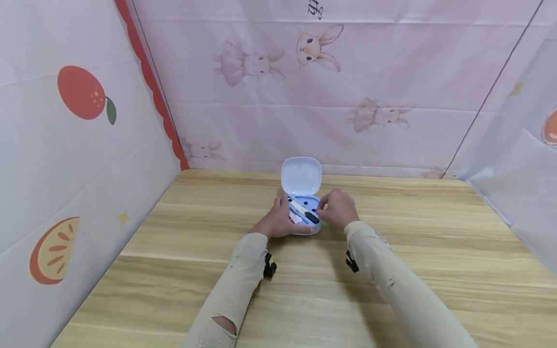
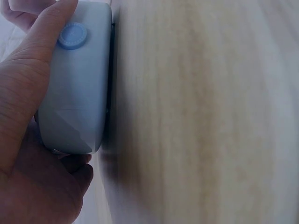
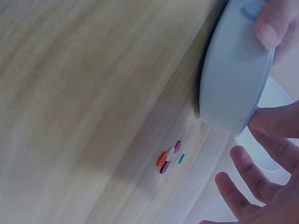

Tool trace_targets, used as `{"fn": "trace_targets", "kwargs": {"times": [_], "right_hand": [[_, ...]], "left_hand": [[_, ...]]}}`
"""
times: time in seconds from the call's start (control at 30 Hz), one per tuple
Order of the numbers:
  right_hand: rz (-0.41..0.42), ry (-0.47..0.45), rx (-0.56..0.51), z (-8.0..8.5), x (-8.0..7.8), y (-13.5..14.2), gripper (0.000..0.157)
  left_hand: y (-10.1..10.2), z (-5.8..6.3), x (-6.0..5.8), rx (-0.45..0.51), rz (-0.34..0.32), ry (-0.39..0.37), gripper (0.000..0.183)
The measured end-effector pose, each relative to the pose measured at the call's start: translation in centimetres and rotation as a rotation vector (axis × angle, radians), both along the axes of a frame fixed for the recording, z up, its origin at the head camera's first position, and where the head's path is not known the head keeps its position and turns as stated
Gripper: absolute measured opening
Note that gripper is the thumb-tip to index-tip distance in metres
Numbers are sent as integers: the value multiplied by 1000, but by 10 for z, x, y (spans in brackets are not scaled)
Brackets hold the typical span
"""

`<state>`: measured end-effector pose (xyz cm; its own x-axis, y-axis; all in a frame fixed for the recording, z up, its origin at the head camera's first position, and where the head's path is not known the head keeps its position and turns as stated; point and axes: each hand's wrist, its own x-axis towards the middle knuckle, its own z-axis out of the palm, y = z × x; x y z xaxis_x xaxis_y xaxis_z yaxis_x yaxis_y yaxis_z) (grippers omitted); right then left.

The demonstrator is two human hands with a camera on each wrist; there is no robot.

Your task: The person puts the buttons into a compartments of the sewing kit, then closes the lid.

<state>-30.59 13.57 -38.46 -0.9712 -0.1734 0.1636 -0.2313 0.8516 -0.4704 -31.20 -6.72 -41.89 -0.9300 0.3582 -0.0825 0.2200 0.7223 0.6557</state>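
Observation:
A light-blue case [image 1: 310,198] lies on the table with its white lid [image 1: 301,175] raised. My left hand [image 1: 280,221] grips it from the left, the thumb along the front wall beside a round blue catch [image 2: 72,35]. Inside lie a slim white tool with a black handle [image 1: 311,217], a small white-and-pink piece [image 1: 295,219] and dark round spots. My right hand [image 1: 340,208] is at the right rim, thumb and forefinger bent over it near a dark spot; whether they pinch anything is hidden. Its other fingers [image 3: 247,170] are spread outside the wall.
Several small coloured buttons [image 3: 162,159] lie on the table beyond the case, hidden in the head view. The wood-grain table [image 1: 174,270] meets a pink printed cloth [image 1: 261,130] at the back, with white cloth on both sides.

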Motion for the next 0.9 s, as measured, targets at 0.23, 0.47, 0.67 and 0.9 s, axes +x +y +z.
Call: {"fn": "trace_targets", "kwargs": {"times": [0.23, 0.47, 0.67, 0.9], "right_hand": [[54, -10, -80, -3, 0, 6, 5], [8, -65, -177, 1, 4, 20, 4], [-44, -76, -94, -6, 5, 36, 6], [-94, -106, 14, -15, 7, 47, 10]], "left_hand": [[-1, -1, 2, 23, -4, -4, 139], [0, -1, 0, 8, 7, 15, 140], [0, 0, 0, -9, 11, 13, 140], [0, 0, 2, 15, 14, -9, 139]]}}
